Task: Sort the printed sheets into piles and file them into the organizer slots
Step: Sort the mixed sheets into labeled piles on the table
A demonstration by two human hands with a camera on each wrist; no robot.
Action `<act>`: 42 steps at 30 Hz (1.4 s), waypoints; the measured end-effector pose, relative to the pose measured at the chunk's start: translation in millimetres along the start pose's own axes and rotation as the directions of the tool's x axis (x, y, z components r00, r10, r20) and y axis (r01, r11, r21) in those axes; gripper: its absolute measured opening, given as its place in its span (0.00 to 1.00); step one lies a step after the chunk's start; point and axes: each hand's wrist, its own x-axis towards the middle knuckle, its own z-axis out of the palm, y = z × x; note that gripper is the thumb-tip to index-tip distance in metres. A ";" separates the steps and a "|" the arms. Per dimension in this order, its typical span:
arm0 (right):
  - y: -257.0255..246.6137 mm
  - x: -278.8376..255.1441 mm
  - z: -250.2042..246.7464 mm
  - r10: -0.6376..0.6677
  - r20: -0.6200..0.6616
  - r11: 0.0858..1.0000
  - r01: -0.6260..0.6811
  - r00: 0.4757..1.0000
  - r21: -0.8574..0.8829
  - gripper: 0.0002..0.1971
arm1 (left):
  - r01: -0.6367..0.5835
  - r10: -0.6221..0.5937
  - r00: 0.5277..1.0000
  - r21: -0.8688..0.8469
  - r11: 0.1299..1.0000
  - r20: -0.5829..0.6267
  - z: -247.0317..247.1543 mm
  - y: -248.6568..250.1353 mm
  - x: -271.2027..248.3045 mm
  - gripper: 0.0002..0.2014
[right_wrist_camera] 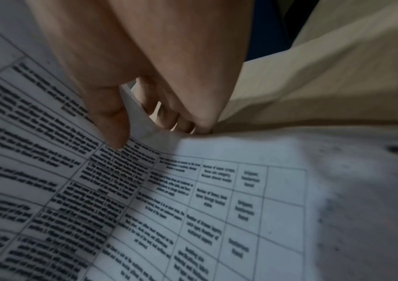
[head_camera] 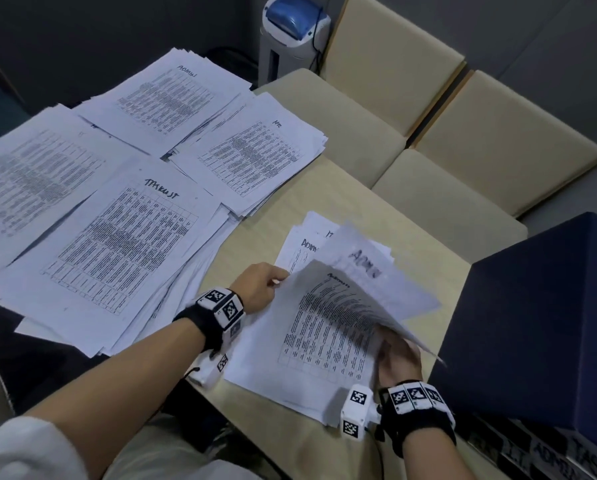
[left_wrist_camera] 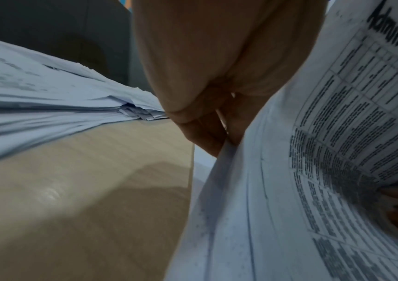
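Small stack of "Admin" sheets [head_camera: 324,341] on beige table [head_camera: 411,223], near front edge: white, gridded dense black text, top sheets curled upward. Left hand [head_camera: 260,287] pinches stack's left edge; right hand [head_camera: 397,355] grips lifted sheets' right edge.

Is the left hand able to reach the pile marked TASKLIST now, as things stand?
Probably yes, but not freely. The TASKLIST pile lies just beside the left hand with only bare table between them; however, its fingers pinch the Admin sheets, so it must let go first.
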 end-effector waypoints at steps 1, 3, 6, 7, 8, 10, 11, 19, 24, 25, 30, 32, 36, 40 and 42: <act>1.4 1.4 -1.1 -0.009 -0.019 1.000 0.008 1.000 -0.018 0.09 | 0.068 -0.067 0.996 0.030 0.997 -0.053 3.1 -1.7 1.9 0.14; 4.0 5.7 -4.9 0.017 -0.070 1.000 -0.019 0.997 -0.024 0.08 | 0.269 -0.238 0.953 0.166 0.949 -0.187 6.0 -4.7 4.6 0.11; 2.4 3.5 -4.2 0.022 -0.042 0.999 -0.023 0.999 -0.026 0.09 | 0.408 -0.378 0.913 0.336 0.849 -0.154 6.2 -1.2 5.0 0.12; 2.1 3.3 -3.8 0.015 -0.035 1.000 -0.016 0.999 -0.026 0.11 | 0.387 -0.365 0.922 0.372 0.844 -0.131 7.2 0.3 5.5 0.12; 1.2 2.0 -3.6 0.013 -0.039 1.000 -0.014 0.999 -0.024 0.14 | 0.362 -0.343 0.931 0.410 0.837 -0.121 8.0 0.7 6.5 0.11; -0.3 1.9 -4.4 0.003 -0.056 1.000 -0.004 0.998 -0.016 0.15 | 0.325 -0.300 0.945 0.494 0.807 -0.132 6.9 4.6 7.5 0.14; -1.8 1.3 -4.5 0.009 -0.060 1.000 -0.010 0.998 -0.008 0.13 | 0.307 -0.277 0.951 0.549 0.777 -0.139 5.0 7.4 7.2 0.16; 2.7 5.0 0.3 0.121 -0.042 0.993 -0.121 0.992 0.016 0.06 | 0.092 -0.019 0.992 0.625 0.775 -0.122 -14.1 17.7 6.4 0.17; -1.1 4.8 5.2 0.134 0.045 0.991 -0.135 0.990 0.018 0.08 | 0.010 0.002 0.988 0.079 0.997 -0.154 -6.8 0.3 -1.6 0.19; -1.3 4.1 5.6 0.101 0.060 0.995 -0.101 0.993 0.012 0.08 | 0.020 -0.020 0.993 -0.005 1.000 -0.118 -5.9 1.5 -3.2 0.20; -3.6 2.1 3.8 0.006 0.046 0.999 -0.004 0.999 -0.039 0.08 | 0.229 -0.206 0.938 0.054 0.972 -0.278 8.8 -8.1 -1.9 0.13; -5.1 -0.1 4.1 0.031 0.034 0.999 -0.031 0.999 -0.015 0.09 | 0.372 -0.329 0.902 0.116 0.921 -0.280 9.0 -10.3 0.2 0.07; -6.6 -4.0 6.3 -0.011 0.036 1.000 0.011 0.999 -0.007 0.12 | 0.343 -0.291 0.937 0.347 0.873 -0.195 8.4 -7.4 4.3 0.14; -3.8 2.7 0.8 0.034 0.017 0.999 -0.034 0.999 -0.006 0.09 | 0.251 -0.187 0.964 0.407 0.878 -0.191 0.9 -4.2 7.5 0.15; -3.1 3.3 1.0 0.053 0.045 0.998 -0.055 0.998 0.025 0.08 | 0.108 -0.061 0.983 0.280 0.954 -0.171 -4.1 -5.5 9.1 0.13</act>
